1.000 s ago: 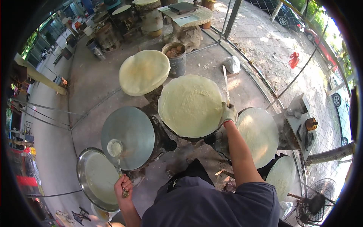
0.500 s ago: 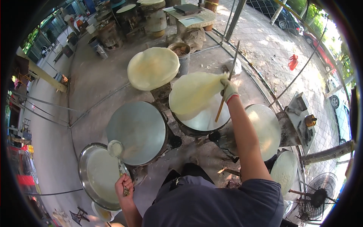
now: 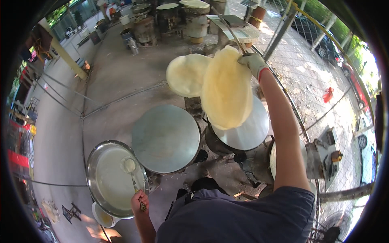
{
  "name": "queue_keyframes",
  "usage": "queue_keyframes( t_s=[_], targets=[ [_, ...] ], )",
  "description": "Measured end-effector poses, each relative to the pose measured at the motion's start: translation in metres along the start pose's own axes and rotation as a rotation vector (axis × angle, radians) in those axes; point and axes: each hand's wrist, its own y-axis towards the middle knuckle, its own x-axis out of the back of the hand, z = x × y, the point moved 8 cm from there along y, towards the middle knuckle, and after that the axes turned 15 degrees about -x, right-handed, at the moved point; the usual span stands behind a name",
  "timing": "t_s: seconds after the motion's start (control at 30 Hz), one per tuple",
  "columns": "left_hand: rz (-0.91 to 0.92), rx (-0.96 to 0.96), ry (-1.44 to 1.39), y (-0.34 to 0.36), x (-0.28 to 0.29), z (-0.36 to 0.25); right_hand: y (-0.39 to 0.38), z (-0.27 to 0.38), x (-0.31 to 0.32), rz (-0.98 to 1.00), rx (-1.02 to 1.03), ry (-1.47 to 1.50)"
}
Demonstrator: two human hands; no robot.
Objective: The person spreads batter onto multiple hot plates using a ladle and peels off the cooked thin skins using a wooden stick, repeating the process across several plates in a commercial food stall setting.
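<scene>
My left hand (image 3: 139, 200) is closed round the handle of a ladle (image 3: 129, 165), whose bowl is over pale batter in a wide steel basin (image 3: 92, 162). My right hand (image 3: 252, 65), in a white work glove, grips the upper edge of a large thin yellowish pancake (image 3: 227, 89) and also a long thin stick (image 3: 233, 34). The pancake hangs over a round griddle (image 3: 256, 121) and hides part of it. Beside the basin, a second griddle (image 3: 166, 139) has a bare grey surface. Another pale round pancake (image 3: 184, 75) lies beyond, partly behind the raised one.
A third griddle (image 3: 275, 160) is partly behind my right forearm. A small side table (image 3: 330, 160) holds tools at the right, by the wire fence (image 3: 312, 73). Several drum stoves (image 3: 196, 22) stand at the back. A white bucket (image 3: 101, 214) sits below the basin.
My right hand has lifted the pancake higher off its griddle, and the stick now points away from me. My left hand has moved the ladle from the griddle's edge back over the batter.
</scene>
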Motion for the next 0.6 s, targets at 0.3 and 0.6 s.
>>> queue_keyframes(
  t_s=[0.3, 0.6],
  targets=[
    [-0.209, -0.132, -0.154, -0.012, 0.005, 0.007, 0.017, 0.1, -0.134, -0.186, 0.639, -0.789],
    [-0.419, -0.231, -0.11, -0.016, -0.035, 0.005, 0.106, -0.163, -0.267, -0.019, 0.251, -0.844]
  ],
)
